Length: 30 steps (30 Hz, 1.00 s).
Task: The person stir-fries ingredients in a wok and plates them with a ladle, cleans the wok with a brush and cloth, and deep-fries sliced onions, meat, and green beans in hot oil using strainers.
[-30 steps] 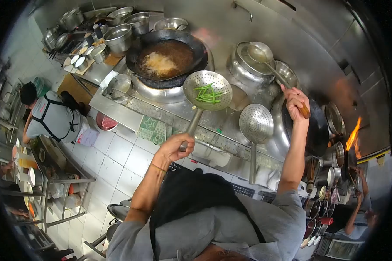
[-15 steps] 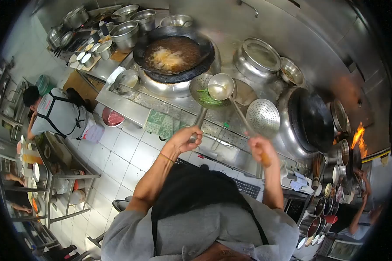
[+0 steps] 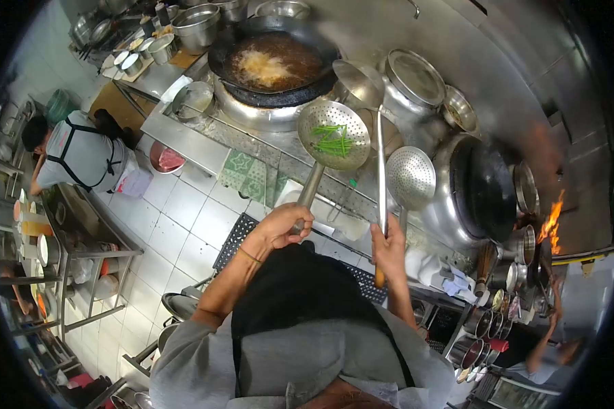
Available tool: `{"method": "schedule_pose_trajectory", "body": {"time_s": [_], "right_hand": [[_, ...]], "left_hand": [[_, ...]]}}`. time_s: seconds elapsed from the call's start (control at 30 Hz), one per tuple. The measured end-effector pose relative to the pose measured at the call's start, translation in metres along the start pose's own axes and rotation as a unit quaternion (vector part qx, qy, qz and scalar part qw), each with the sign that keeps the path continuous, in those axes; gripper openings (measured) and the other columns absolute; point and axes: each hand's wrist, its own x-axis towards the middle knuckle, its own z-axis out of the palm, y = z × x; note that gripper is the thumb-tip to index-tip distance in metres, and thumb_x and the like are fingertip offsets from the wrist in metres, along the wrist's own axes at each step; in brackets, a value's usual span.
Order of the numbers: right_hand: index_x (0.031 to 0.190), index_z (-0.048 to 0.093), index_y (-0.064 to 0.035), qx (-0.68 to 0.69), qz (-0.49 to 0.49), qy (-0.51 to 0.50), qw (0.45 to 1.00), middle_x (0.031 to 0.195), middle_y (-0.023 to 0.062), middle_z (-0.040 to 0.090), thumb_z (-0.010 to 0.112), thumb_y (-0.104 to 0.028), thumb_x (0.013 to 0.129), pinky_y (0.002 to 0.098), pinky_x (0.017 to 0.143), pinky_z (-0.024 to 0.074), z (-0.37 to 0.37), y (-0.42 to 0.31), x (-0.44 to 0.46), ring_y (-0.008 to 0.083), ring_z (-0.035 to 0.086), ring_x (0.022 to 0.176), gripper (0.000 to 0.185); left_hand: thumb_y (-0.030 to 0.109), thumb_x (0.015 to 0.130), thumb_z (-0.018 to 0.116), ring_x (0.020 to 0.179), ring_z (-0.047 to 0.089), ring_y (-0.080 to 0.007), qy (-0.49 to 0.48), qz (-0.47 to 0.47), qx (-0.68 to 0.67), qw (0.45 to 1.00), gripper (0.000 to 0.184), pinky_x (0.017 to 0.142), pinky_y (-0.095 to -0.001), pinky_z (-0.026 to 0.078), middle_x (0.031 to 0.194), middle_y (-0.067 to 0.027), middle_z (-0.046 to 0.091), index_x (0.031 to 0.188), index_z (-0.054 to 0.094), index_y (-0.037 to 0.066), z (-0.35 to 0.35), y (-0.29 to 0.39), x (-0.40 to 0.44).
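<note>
In my left hand [image 3: 285, 223], fingers closed round its handle, is a perforated skimmer [image 3: 314, 123]. Thin green vegetable strips [image 3: 333, 142], like green beans, lie in its bowl. My right hand [image 3: 389, 251] grips a long-handled ladle [image 3: 359, 82] with a wooden handle end, its bowl tilted on its side near the wok. Beyond the skimmer a black wok [image 3: 218, 58] of dark bubbling oil sits on the burner, pale foam on its surface. A second perforated strainer [image 3: 411, 178] rests to the right of the ladle handle.
Another black wok [image 3: 494, 187] stands at the right, with flames [image 3: 554, 221] beyond it. A lidded steel pot [image 3: 416, 76] is at the back. A co-worker [image 3: 82, 153] bends at a side table on the left; another person's arm [image 3: 554, 313] shows far right.
The ladle has moved away from above the skimmer, up and right, its bowl turning sideways. The skimmer's bowl now faces me more, showing the greens. My view has shifted slightly.
</note>
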Motion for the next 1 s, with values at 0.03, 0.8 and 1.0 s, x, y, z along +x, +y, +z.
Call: {"method": "schedule_pose_trajectory", "body": {"time_s": [0.03,0.8,1.0], "right_hand": [[0.118,0.052,0.0006,0.000,-0.051,0.050,0.997,0.076,0.0076,0.059,0.058,-0.007,0.087,0.0296,0.049,0.0428,0.008,-0.008,0.001,0.0147,0.053,0.053,0.033],[0.127,0.046,0.0060,-0.204,0.035,0.022,0.978,0.110,0.0136,0.061,0.058,-0.002,0.087,0.0288,0.071,0.0470,0.016,-0.034,-0.004,0.0161,0.057,0.084,0.042],[0.124,0.048,0.0042,0.004,-0.110,0.126,0.986,0.074,-0.0030,0.049,0.057,-0.005,0.088,0.0189,0.052,0.0345,0.009,-0.048,-0.005,0.0048,0.041,0.062,0.038]], "left_hand": [[0.008,0.078,0.055,0.048,0.046,-0.0127,-0.002,0.002,0.009,1.000,0.010,0.031,-0.0219,0.028,0.061,-0.0061,0.046,0.075,0.048,0.001,0.001,0.001,-0.004],[0.008,0.075,0.058,0.047,0.048,-0.0131,-0.026,0.093,0.001,0.995,0.020,0.032,-0.0235,0.031,0.061,-0.0046,0.048,0.089,0.045,0.002,0.011,-0.007,-0.033],[0.008,0.077,0.057,0.047,0.050,-0.0133,-0.007,0.032,-0.020,0.999,0.016,0.033,-0.0227,0.032,0.065,-0.0053,0.050,0.085,0.043,0.003,-0.003,-0.003,-0.027]]}}
